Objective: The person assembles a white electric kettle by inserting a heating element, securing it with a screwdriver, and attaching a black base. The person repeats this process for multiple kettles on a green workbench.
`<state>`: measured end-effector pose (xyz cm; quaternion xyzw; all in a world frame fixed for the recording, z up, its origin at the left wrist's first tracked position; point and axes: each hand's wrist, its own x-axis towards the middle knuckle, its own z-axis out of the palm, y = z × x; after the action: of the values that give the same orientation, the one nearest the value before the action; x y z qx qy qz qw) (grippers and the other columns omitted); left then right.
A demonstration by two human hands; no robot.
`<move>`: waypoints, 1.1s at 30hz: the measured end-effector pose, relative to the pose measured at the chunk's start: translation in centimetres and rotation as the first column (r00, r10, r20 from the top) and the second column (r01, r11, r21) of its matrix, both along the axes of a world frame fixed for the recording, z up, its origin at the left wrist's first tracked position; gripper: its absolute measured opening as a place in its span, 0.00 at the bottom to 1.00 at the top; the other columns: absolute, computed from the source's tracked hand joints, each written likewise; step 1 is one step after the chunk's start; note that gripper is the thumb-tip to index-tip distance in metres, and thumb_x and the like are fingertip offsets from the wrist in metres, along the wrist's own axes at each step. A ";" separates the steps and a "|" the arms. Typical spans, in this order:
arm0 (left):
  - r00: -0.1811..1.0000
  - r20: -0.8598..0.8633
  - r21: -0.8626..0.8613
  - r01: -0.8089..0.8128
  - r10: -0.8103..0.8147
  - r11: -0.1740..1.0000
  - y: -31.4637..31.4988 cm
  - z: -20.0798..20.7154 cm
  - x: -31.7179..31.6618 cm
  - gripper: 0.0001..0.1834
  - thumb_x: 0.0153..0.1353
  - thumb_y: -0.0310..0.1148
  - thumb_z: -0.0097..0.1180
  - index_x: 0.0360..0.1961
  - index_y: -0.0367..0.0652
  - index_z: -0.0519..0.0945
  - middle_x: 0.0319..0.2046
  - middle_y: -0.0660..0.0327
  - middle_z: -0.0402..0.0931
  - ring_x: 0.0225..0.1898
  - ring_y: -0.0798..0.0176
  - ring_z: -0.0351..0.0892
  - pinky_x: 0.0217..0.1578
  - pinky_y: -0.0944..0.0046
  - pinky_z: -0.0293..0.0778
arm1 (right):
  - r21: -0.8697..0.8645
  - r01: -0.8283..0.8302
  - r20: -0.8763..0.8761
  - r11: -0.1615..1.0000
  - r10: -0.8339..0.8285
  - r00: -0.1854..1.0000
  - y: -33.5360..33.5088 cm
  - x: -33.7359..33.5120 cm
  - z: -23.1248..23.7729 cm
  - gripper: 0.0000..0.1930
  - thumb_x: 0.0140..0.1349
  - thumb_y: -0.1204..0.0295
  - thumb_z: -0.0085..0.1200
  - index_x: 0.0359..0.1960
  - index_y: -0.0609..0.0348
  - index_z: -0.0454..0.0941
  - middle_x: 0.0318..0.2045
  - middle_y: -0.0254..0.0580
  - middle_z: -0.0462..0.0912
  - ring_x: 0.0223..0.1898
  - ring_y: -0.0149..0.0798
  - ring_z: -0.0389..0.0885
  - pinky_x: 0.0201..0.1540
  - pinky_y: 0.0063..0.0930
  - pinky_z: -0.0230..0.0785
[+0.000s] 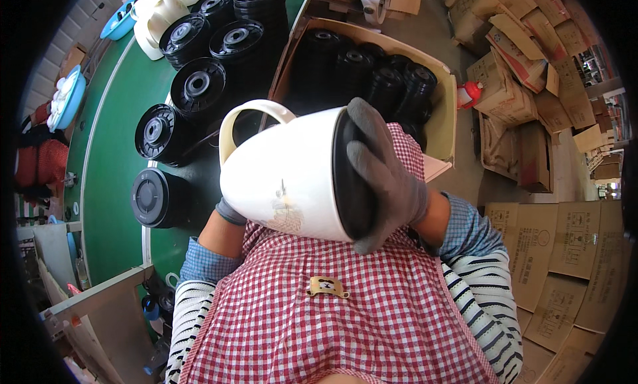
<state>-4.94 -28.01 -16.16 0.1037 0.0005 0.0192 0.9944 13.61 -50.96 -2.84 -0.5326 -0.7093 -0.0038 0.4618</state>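
A glossy white jug (286, 168) lies tilted on its side before my chest, its cream handle loop (256, 111) up at the left. On its side is a faint gold-grey print. A black base (352, 178) closes its right end. My right hand (385, 171), in a grey glove, grips that base, fingers spread across it and thumb at the lower edge. From the left, my left hand (230, 212) reaches behind the jug; only a bit of grey glove at the wrist shows, and its fingers are hidden.
Black round bases (197, 84) stand in stacks on the green bench (109, 185) to the left, with one lone black base (156, 196) nearer me. Ahead, an open carton (446, 118) holds more black stacks. Cartons (558, 251) are piled at the right. White jugs (159, 18) stand far left.
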 end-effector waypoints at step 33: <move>0.992 0.124 0.721 -0.065 0.036 -0.690 -7.5 11.6 4.5 0.34 0.43 0.39 0.77 0.54 0.45 0.79 0.67 0.38 0.62 0.61 0.37 0.74 0.58 0.48 0.77 | -0.415 0.422 0.272 0.806 -0.333 0.903 -3.6 -0.1 -2.5 0.39 0.40 0.46 0.74 0.54 0.51 0.77 0.70 0.54 0.64 0.72 0.60 0.58 0.73 0.59 0.48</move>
<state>-0.47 -35.54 -4.54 0.9525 -0.0188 0.0726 0.2953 13.53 -54.56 -5.29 -0.7554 -0.6083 0.0241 0.2425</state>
